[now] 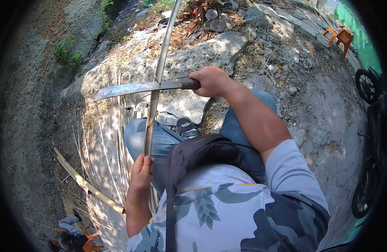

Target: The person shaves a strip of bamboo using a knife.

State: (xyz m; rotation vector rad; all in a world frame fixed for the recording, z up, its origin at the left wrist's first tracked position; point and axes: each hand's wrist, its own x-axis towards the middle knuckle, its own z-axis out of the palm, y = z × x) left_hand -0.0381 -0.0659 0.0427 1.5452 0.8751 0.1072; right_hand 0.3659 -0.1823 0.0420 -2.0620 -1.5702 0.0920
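My right hand (211, 82) is closed around the dark handle of a machete (128, 89), whose long blade points left. The blade lies crosswise against a long, narrow bamboo strip (152, 110), which runs up and away past the top of the view. Near my left knee, my left hand (142, 171) grips the lower part of this strip, thumb on top. Whether the edge has cut into the bamboo where they cross, I cannot tell.
Thin bamboo strips (121, 143) lie on the ground at my left, beside a thicker bamboo piece (86, 185). A concrete slab (193, 56) lies ahead. Another person (69, 233) is at the lower left. Orange chairs (344, 38) and a motorbike (370, 168) stand at the right.
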